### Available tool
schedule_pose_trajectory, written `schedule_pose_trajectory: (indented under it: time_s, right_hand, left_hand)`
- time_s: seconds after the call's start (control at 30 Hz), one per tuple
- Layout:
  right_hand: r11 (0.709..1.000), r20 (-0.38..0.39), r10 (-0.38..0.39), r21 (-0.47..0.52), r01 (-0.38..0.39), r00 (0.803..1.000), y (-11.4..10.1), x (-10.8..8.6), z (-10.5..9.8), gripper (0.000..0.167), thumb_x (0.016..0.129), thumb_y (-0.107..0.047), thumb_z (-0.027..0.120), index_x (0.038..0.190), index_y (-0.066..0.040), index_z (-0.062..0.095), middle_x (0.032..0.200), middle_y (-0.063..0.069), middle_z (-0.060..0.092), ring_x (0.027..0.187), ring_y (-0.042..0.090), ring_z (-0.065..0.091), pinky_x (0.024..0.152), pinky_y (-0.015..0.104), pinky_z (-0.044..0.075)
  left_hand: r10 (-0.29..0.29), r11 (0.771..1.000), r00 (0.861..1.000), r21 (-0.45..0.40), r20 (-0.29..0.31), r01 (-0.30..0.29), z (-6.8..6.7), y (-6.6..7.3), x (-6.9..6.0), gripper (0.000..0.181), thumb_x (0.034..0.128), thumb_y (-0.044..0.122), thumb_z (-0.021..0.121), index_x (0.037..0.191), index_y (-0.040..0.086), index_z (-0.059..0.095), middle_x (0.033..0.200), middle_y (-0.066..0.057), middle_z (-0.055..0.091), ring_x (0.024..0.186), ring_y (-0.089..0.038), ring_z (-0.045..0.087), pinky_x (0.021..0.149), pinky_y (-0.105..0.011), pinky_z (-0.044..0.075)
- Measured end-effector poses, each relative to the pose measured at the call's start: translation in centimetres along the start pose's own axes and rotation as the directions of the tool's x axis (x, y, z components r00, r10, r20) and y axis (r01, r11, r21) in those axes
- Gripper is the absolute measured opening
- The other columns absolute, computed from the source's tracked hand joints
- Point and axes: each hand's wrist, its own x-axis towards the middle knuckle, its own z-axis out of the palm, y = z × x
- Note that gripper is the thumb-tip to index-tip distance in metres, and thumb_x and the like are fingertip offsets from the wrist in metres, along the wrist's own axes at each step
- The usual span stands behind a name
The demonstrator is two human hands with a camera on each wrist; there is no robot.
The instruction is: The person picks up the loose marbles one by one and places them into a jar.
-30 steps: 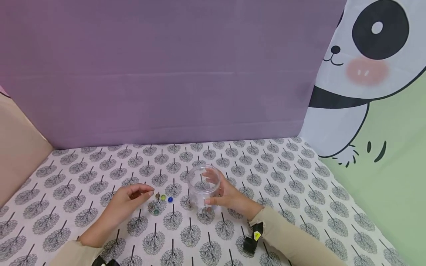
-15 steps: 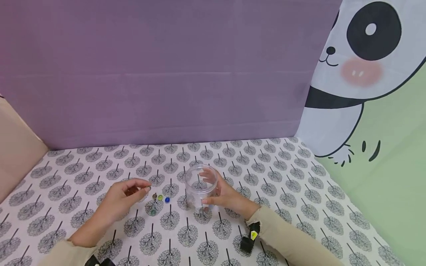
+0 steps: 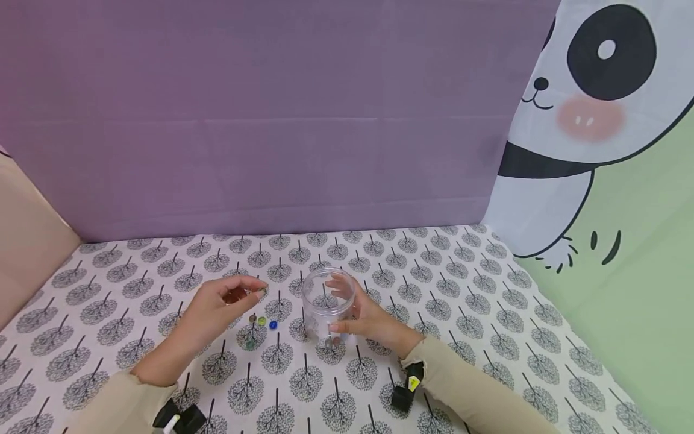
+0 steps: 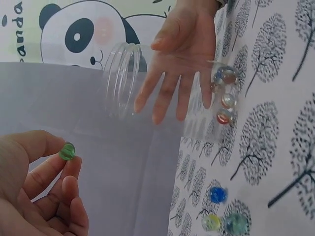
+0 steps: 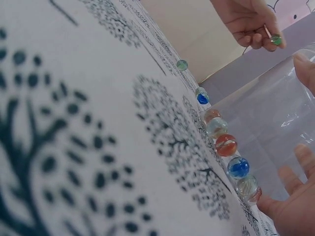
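Observation:
Between thumb and index finger, my left hand pinches a green marble, raised above the cloth to the left of the jar. My right hand holds a clear plastic jar from its right side, thumb in front and fingers behind. The jar stands upright with its mouth uncovered. Several marbles lie at its bottom, among them red and blue ones. Left of the jar, a blue marble, a yellow-green marble, a brown marble and a teal marble rest on the cloth.
A white tablecloth printed with grey trees covers the table. Behind it rises a purple backdrop. The green wall cover at right carries a panda picture.
My left hand, first low beside the loose marbles, has lifted and moved right toward the jar with the green marble. The jar and right hand keep their place. The head view shifted slightly.

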Motion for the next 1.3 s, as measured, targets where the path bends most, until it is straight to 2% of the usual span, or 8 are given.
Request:
schedule_pose_trajectory:
  time_s: [0.23, 0.37, 0.6, 0.83, 1.13, 1.3]
  right_hand:
    - [1.000, -0.007, 0.001, -0.002, -0.001, 1.000, 0.1, 0.1, 0.1, 0.092, 0.076, -0.024, 0.077, 0.147, -0.029, 0.019, 0.151, 0.001, 0.028, 0.138, 0.029, 0.027, 0.107, 0.045, 0.032]
    - [1.000, -0.007, -0.003, 0.007, 0.003, 1.000, 0.1, 0.1, 0.1, 0.092, 0.077, -0.021, 0.077, 0.148, -0.026, 0.018, 0.152, 0.003, 0.027, 0.138, 0.029, 0.026, 0.107, 0.045, 0.031]
    - [1.000, -0.007, 0.000, 0.005, 0.000, 1.000, 0.2, 0.1, 0.2, 0.093, 0.076, -0.025, 0.078, 0.147, -0.029, 0.018, 0.152, 0.001, 0.028, 0.138, 0.026, 0.027, 0.109, 0.046, 0.029]
    - [0.999, -0.013, 0.011, 0.032, -0.011, 1.000, 0.1, 0.1, 0.1, 0.094, 0.076, -0.019, 0.077, 0.148, -0.026, 0.018, 0.152, 0.003, 0.027, 0.138, 0.031, 0.027, 0.108, 0.049, 0.029]
    - [1.000, -0.006, 0.004, 0.009, -0.004, 1.000, 0.2, 0.1, 0.1, 0.094, 0.076, -0.024, 0.078, 0.148, -0.026, 0.017, 0.152, 0.004, 0.027, 0.138, 0.030, 0.028, 0.108, 0.047, 0.030]
    - [1.000, -0.010, -0.003, -0.005, 0.003, 1.000, 0.1, 0.1, 0.1, 0.094, 0.076, -0.028, 0.079, 0.148, -0.028, 0.018, 0.152, 0.003, 0.028, 0.138, 0.027, 0.027, 0.109, 0.046, 0.029]
  left_hand:
    - [0.006, 1.000, 1.000, -0.012, 0.000, -0.006, 0.7, 1.1, 0.5, 0.024, 0.0889, 0.024, 0.066, 0.108, 0.011, 0.067, 0.082, -0.005, 0.062, 0.071, -0.016, 0.054, 0.059, -0.025, 0.045]
    - [0.013, 1.000, 1.000, -0.028, 0.004, -0.013, 1.2, 1.4, 0.9, 0.022, 0.0885, 0.025, 0.066, 0.107, 0.012, 0.068, 0.080, -0.004, 0.061, 0.068, -0.016, 0.054, 0.056, -0.025, 0.044]
    - [-0.021, 0.998, 1.000, -0.055, 0.020, 0.022, 1.5, 1.9, 1.1, 0.023, 0.0884, 0.025, 0.066, 0.108, 0.013, 0.068, 0.078, -0.005, 0.059, 0.062, -0.014, 0.050, 0.049, -0.026, 0.045]
    - [0.019, 0.997, 1.000, -0.079, 0.001, -0.019, 1.9, 2.4, 1.3, 0.022, 0.0883, 0.024, 0.066, 0.107, 0.012, 0.068, 0.079, -0.008, 0.059, 0.065, -0.016, 0.049, 0.051, -0.025, 0.041]
    - [0.001, 0.996, 1.000, -0.093, -0.002, -0.002, 2.4, 2.9, 1.5, 0.021, 0.0883, 0.023, 0.066, 0.107, 0.015, 0.068, 0.079, -0.006, 0.059, 0.069, -0.018, 0.050, 0.054, -0.025, 0.041]
    - [0.039, 0.996, 0.999, -0.076, -0.012, -0.040, 2.9, 2.7, 1.9, 0.020, 0.0868, 0.018, 0.068, 0.105, 0.010, 0.068, 0.082, -0.005, 0.062, 0.070, -0.017, 0.053, 0.056, -0.025, 0.045]
